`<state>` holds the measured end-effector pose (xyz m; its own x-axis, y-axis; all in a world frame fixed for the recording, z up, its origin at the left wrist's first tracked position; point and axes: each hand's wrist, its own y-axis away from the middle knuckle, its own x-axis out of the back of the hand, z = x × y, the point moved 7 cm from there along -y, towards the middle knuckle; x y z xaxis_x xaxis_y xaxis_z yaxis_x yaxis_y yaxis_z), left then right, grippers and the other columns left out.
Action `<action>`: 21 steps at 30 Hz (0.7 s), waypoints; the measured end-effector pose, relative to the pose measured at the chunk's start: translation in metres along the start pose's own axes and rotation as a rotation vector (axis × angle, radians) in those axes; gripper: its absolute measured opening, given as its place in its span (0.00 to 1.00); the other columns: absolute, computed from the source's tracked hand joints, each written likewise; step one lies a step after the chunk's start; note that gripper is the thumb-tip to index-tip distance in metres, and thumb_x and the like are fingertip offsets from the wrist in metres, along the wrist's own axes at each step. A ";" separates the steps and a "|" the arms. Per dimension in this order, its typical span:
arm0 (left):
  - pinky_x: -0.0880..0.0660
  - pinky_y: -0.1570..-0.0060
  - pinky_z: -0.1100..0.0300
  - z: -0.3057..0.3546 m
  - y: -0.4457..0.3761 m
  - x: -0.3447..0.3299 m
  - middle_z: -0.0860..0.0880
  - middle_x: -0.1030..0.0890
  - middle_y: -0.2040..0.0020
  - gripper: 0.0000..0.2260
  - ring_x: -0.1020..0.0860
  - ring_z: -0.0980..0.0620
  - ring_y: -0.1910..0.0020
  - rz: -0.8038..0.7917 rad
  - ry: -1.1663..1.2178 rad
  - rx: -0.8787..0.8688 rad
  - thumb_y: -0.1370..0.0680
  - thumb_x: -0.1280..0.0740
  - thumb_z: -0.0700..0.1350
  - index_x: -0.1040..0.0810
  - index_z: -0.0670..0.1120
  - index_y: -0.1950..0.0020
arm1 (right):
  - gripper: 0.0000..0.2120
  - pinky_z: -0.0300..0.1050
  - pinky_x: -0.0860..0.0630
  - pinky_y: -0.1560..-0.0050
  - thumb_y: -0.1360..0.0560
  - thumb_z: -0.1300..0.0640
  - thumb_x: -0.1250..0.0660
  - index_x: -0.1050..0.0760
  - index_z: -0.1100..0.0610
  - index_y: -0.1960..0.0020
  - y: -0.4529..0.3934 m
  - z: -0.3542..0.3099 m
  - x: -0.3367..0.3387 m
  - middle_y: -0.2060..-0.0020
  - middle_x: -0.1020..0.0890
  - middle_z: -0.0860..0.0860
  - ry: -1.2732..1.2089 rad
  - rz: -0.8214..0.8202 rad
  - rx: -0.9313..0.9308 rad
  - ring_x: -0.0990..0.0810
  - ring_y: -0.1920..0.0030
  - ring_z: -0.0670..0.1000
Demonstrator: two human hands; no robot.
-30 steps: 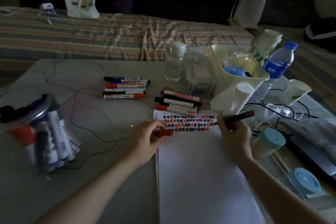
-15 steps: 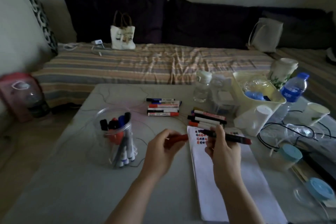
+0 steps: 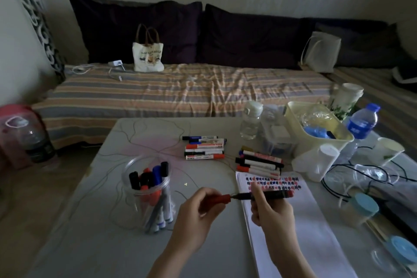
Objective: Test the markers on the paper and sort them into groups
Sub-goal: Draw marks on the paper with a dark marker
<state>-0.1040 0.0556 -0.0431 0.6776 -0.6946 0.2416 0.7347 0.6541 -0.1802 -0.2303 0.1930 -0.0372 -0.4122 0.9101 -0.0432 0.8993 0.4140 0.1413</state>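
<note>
Grey table (image 3: 94, 244): left hand (image 3: 198, 212) pinches red cap (image 3: 217, 199), right hand (image 3: 272, 209) grips marker (image 3: 268, 195); jar (image 3: 147, 196) left.

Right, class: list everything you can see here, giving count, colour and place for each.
marker: one, dark, held over the paper
cap: one, red, at the marker's tip
paper: white stack, coloured test marks on top, table right
clear jar: one, holding markers, table left
sorted markers: two groups, table centre
bin: one, cream, table right
water bottle: one, blue-capped, beside the bin
tote bag: one, white, on the bed
left hand: grips the cap
right hand: grips the marker
</note>
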 end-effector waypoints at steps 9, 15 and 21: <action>0.24 0.56 0.67 -0.005 -0.003 -0.006 0.54 0.16 0.59 0.06 0.18 0.58 0.57 -0.068 0.047 0.091 0.25 0.28 0.41 0.19 0.50 0.51 | 0.14 0.41 0.31 0.75 0.28 0.55 0.25 0.19 0.61 0.68 -0.006 0.011 -0.027 0.75 0.22 0.56 0.038 -0.161 -0.032 0.27 0.76 0.52; 0.23 0.51 0.66 -0.003 -0.003 -0.008 0.58 0.16 0.58 0.07 0.18 0.61 0.55 -0.021 -0.061 -0.013 0.26 0.27 0.41 0.19 0.52 0.53 | 0.11 0.40 0.36 0.77 0.33 0.53 0.26 0.22 0.59 0.68 -0.007 0.029 -0.031 0.76 0.29 0.54 -0.105 -0.221 -0.133 0.32 0.77 0.49; 0.23 0.52 0.64 -0.002 -0.014 -0.014 0.59 0.17 0.58 0.09 0.19 0.58 0.56 -0.002 -0.087 -0.033 0.27 0.26 0.42 0.21 0.54 0.54 | 0.13 0.40 0.34 0.73 0.30 0.48 0.26 0.15 0.60 0.59 -0.017 0.032 -0.019 0.72 0.27 0.52 -0.170 -0.260 -0.302 0.30 0.72 0.48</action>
<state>-0.1236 0.0551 -0.0456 0.6719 -0.6661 0.3239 0.7376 0.6415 -0.2108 -0.2332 0.1686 -0.0705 -0.5664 0.7773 -0.2739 0.6755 0.6283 0.3859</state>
